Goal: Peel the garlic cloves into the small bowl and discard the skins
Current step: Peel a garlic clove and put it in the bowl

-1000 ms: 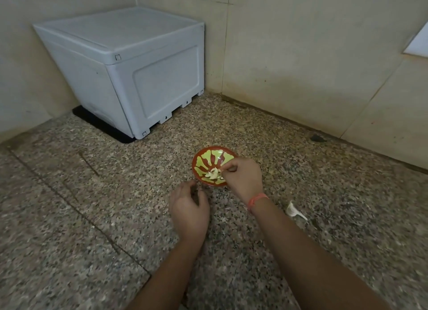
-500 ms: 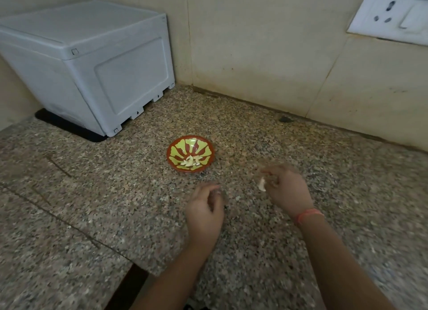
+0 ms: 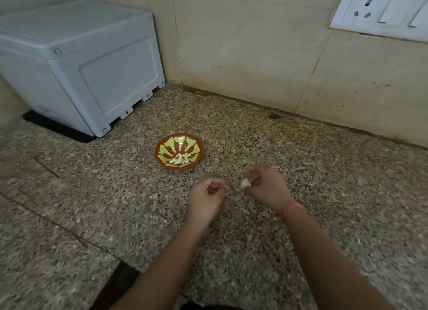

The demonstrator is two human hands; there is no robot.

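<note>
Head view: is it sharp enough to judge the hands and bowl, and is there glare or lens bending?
Head view: bowl sharp, one small glint on its far rim; left hand and right hand slightly soft, though the clove the right hand pinches is readable; lower corners smeared; light soft, shadows faint; socket plate skewed by the wide lens.

No readable writing anywhere (grey box [image 3: 81,62] and switch plate [image 3: 382,9] included).
</note>
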